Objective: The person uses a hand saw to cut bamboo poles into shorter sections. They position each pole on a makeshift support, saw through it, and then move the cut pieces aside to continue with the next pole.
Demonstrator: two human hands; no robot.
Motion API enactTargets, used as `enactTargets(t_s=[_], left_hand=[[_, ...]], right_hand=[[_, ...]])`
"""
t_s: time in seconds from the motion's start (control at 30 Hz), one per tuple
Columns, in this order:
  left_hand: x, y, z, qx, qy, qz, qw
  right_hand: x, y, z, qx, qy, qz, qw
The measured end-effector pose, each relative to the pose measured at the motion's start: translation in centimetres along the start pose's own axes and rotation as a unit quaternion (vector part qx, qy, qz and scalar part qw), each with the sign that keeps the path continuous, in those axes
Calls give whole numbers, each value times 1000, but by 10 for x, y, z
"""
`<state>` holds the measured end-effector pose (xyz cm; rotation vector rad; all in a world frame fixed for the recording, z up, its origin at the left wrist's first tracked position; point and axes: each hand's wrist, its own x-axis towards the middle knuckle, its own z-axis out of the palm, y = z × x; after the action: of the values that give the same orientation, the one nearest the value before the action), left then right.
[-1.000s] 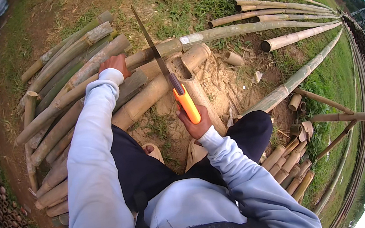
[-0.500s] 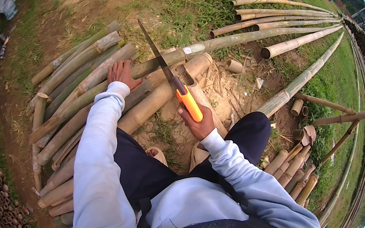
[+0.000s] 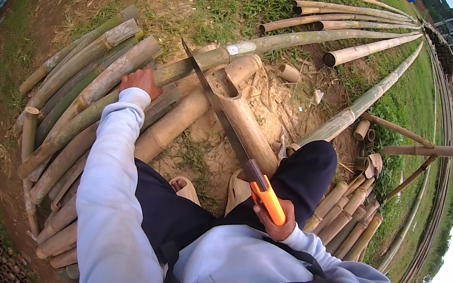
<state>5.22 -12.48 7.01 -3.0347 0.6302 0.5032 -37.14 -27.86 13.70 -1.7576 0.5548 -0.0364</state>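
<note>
My right hand [image 3: 278,224] is closed round the orange handle of a hand saw [image 3: 224,119], drawn back near my right knee. The saw's long dark blade points away from me, and its far end lies across a long bamboo pole [image 3: 276,43]. My left hand [image 3: 140,84] is closed over this pole, left of the blade. Below the pole lies a thick bamboo log [image 3: 177,126]. A bamboo piece with a notch cut in its top [image 3: 247,129] stands sloping toward me, beside the blade.
Cut bamboo lengths [image 3: 79,58] are stacked at the left. More long poles [image 3: 365,53] stretch across the grass at the right. Short pieces [image 3: 343,215] lie by my right knee, near a bamboo frame [image 3: 433,151]. Sawdust and a short offcut [image 3: 289,73] lie ahead.
My right hand has pulled the saw back toward me and slightly right, so more of the blade shows on my side of the pole. My left hand's fingers, spread before, are now closed.
</note>
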Motion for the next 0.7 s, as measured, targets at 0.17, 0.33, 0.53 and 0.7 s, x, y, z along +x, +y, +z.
enactTargets(t_s=[0.17, 0.33, 0.53, 0.7], left_hand=[[10, 1, -7, -6, 11, 8, 1000], [7, 0, -10, -3, 6, 13, 1000], [8, -6, -3, 0, -7, 1, 1000], [8, 6, -7, -9, -4, 5, 1000]], right_hand=[[129, 4, 38, 54, -3, -24, 998], [188, -5, 58, 32, -3, -84, 996], [14, 10, 3, 16, -6, 1, 1000], [156, -7, 39, 40, -10, -30, 999]])
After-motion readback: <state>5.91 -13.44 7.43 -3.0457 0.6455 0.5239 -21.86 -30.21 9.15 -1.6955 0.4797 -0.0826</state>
